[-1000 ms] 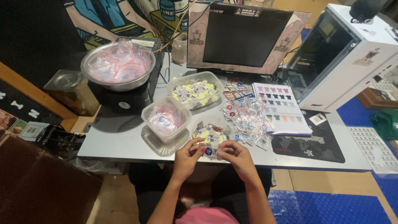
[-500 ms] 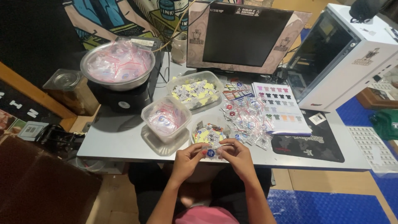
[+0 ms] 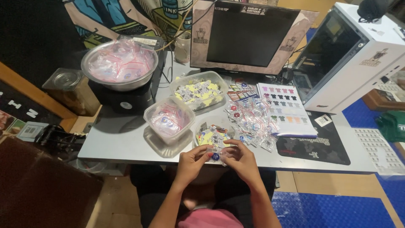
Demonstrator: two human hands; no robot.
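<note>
Warm overhead light brightens the grey table; the room's left side sinks into darkness, edges bend slightly, small details blur.

Both hands together at centre, left hand, right hand, fingertips pinched.

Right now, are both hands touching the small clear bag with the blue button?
Touching. The head view shows the fingertips of the left hand and the right hand pinching the small clear bag from both sides, with no gap.
</note>
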